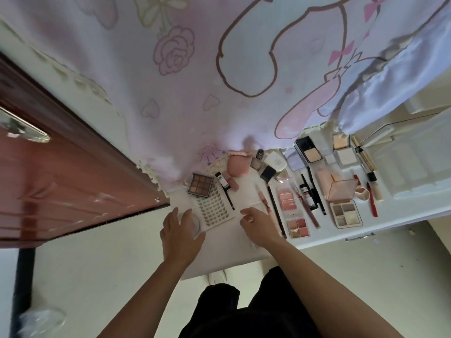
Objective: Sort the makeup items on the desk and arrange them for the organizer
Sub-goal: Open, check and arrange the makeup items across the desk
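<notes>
Two hands on the tabletop (227, 250): left hand (181, 230) grips a clear disc (196, 224) beside the lash tray (216, 209); right hand (258, 226) curled, grasp cannot be told.

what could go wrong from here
1. The blush palette lies near the front edge of the desk, right beside the right hand; a sweep of the forearm could knock it off.
2. The nine-pan palette seems to overlap the lash tray by the left hand; pulling the tray may drag it.
</notes>
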A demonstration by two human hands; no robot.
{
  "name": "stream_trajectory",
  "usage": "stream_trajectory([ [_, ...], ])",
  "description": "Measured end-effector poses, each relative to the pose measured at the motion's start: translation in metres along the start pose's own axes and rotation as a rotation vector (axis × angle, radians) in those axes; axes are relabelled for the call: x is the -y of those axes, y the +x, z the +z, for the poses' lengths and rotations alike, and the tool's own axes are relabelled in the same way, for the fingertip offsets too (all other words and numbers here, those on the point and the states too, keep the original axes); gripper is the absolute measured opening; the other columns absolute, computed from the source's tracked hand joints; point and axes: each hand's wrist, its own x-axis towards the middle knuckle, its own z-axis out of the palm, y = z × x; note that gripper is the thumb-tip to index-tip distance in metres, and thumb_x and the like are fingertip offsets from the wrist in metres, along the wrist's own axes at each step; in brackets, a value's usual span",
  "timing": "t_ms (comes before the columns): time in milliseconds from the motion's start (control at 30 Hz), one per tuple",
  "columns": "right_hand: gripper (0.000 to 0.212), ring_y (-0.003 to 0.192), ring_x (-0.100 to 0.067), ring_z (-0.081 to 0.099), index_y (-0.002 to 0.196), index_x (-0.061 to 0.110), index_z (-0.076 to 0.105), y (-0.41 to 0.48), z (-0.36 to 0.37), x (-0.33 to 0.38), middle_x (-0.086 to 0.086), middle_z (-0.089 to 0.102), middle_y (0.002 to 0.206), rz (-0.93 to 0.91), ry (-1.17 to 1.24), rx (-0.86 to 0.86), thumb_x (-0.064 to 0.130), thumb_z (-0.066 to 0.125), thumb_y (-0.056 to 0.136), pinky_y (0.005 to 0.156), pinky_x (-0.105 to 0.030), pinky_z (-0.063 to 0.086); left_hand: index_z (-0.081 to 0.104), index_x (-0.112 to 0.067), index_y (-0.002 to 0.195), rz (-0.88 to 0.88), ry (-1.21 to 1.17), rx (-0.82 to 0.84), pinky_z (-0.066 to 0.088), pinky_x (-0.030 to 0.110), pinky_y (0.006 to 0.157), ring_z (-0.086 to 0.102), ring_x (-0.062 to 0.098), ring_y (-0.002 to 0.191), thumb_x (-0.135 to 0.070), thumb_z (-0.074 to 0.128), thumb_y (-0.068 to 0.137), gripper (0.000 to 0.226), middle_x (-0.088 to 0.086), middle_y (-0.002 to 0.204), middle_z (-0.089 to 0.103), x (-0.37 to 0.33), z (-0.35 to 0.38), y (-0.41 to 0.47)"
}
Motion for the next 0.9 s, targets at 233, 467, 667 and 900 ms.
stream_trajectory([
  [233, 0.036, 0.118, -0.019, 0.057, 0.133, 0.019, 0.059, 0.009, 0.04, 0.024, -0.002, 0.061, 0.133, -0.052, -0.102, 0.154, 0.022, 0.049, 0.099, 0.089, -0.019, 0.039, 0.054, -0.02, 0.115, -0.018, -0.023, 0.113, 0.046, 0.035, 0.085, 0.056, 0.027, 0.108, -0.028, 0.068, 0.078, 0.04, 0.001, 0.131, 0.048, 0.021, -0.003, 0.007],
  [467, 0.034, 0.113, -0.021, 0.059, 0.13, 0.021, 0.061, 0.007, 0.057, 0.021, -0.002, 0.062, 0.126, -0.044, -0.095, 0.189, 0.022, 0.047, 0.099, 0.091, -0.024, 0.044, 0.055, -0.021, 0.121, -0.119, -0.296, 0.009, 0.047, 0.033, 0.086, 0.055, 0.019, 0.109, -0.031, 0.082, 0.061, 0.067, -0.006, 0.122, 0.054, 0.023, -0.007, -0.004],
  [667, 0.022, 0.081, -0.011, 0.066, 0.116, 0.022, 0.066, 0.003, 0.042, 0.031, -0.003, 0.069, 0.109, -0.014, 0.335, 0.15, 0.016, 0.051, 0.101, 0.071, -0.027, 0.051, 0.064, -0.016, 0.116, -0.387, -1.123, 0.27, 0.044, 0.028, 0.076, 0.06, 0.015, 0.097, -0.046, 0.078, 0.056, 0.069, -0.004, 0.11, 0.066, 0.021, -0.027, -0.002],
  [900, 0.019, 0.085, -0.01, 0.067, 0.108, 0.028, 0.068, -0.012, 0.008, 0.049, 0.0, 0.073, 0.104, -0.01, 0.589, 0.038, 0.017, 0.054, 0.1, 0.068, -0.022, 0.05, 0.067, -0.007, 0.111, -0.523, -1.811, 0.422, 0.04, 0.03, 0.067, 0.055, 0.022, 0.081, -0.025, 0.06, 0.081, 0.036, 0.013, 0.101, 0.064, 0.008, -0.045, 0.006],
])
